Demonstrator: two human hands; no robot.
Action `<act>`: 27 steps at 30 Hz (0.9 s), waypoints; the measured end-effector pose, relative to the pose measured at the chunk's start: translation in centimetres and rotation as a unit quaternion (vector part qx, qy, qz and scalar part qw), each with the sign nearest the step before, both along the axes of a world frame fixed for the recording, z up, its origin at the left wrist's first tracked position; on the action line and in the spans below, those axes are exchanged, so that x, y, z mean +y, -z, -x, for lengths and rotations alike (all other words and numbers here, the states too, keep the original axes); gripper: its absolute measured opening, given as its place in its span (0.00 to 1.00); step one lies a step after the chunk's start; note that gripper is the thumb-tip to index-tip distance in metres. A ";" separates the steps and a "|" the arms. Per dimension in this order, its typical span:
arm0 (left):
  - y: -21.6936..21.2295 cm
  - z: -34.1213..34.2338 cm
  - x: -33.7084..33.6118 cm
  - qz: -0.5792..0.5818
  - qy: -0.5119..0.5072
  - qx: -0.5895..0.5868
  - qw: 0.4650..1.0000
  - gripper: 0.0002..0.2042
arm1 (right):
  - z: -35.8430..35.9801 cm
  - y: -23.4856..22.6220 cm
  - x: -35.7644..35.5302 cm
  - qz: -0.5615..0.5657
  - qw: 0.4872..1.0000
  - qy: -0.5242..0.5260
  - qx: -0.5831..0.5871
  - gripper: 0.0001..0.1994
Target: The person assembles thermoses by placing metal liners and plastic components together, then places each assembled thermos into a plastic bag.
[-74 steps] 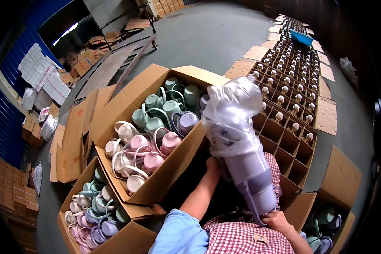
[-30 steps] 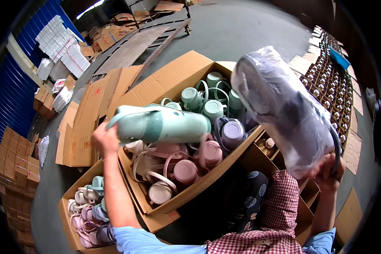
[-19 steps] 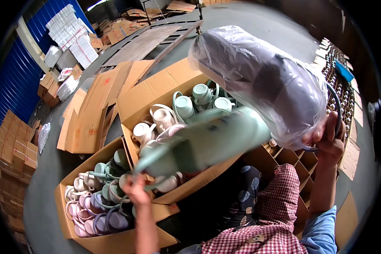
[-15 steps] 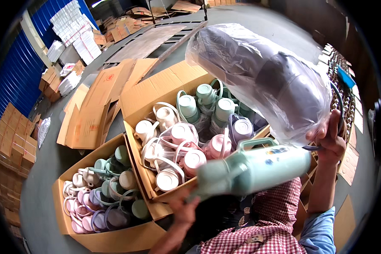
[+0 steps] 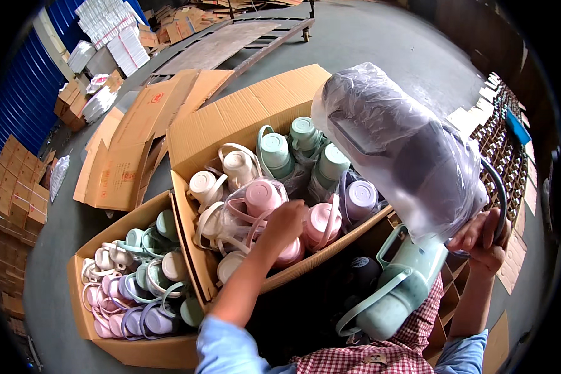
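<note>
My right hand, its fingers curled, holds a purple vacuum flask in a clear plastic bag. The flask tilts up to the left, and its dark looped handle arches beside my fingers. Below it a mint green flask leans against my checked apron, its carry handle hanging to the lower left. My left hand reaches over the large open carton, among pink flasks; its fingertips are hidden. Cream, mint and purple flasks with looped handles stand around it, some in clear plastic.
A smaller carton, packed with several pastel flasks, adjoins the large one at lower left. Flattened cardboard lies beyond it. A wheeled metal platform stands at the back. Rows of small items lie at right, near stacked boxes far left.
My left hand has left the mint flask and moved up over the carton. The mint flask now rests lower, by my apron. The bagged purple flask has shifted right and down.
</note>
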State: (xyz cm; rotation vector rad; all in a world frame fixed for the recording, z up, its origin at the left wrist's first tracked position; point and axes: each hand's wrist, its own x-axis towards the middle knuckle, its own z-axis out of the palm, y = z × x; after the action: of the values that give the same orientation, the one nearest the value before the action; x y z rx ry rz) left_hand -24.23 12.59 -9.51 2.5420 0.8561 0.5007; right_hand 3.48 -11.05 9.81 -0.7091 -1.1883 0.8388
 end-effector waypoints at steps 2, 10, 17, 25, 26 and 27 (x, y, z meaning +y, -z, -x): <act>4.7 -3.1 4.7 -0.047 0.030 0.206 0.977 0.06 | -0.2 -0.1 0.3 -0.001 0.999 -0.029 0.039 0.12; 12.9 -7.2 9.1 0.089 -0.030 0.500 0.861 0.15 | -0.7 -0.7 2.6 -0.005 0.997 -0.074 0.030 0.11; -4.1 0.3 11.1 0.118 -0.292 -0.387 0.867 0.07 | -0.7 -1.0 4.1 0.054 0.993 -0.108 -0.010 0.09; -11.2 22.7 5.2 0.010 -0.398 -0.644 0.653 0.06 | 6.0 -3.2 13.5 0.344 0.916 -0.078 -0.190 0.07; -11.0 23.2 4.0 -0.008 -0.411 -0.631 0.658 0.06 | 7.0 -2.3 16.0 0.347 0.903 -0.076 -0.243 0.06; -11.0 22.3 3.3 -0.029 -0.438 -0.632 0.639 0.06 | 6.7 -0.9 18.7 0.337 0.873 -0.073 -0.346 0.06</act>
State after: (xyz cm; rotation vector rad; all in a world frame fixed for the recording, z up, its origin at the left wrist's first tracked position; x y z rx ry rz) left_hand -46.56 15.88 1.48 0.9414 1.2759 2.1842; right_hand -3.24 7.62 10.72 -1.6061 -1.6034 1.1946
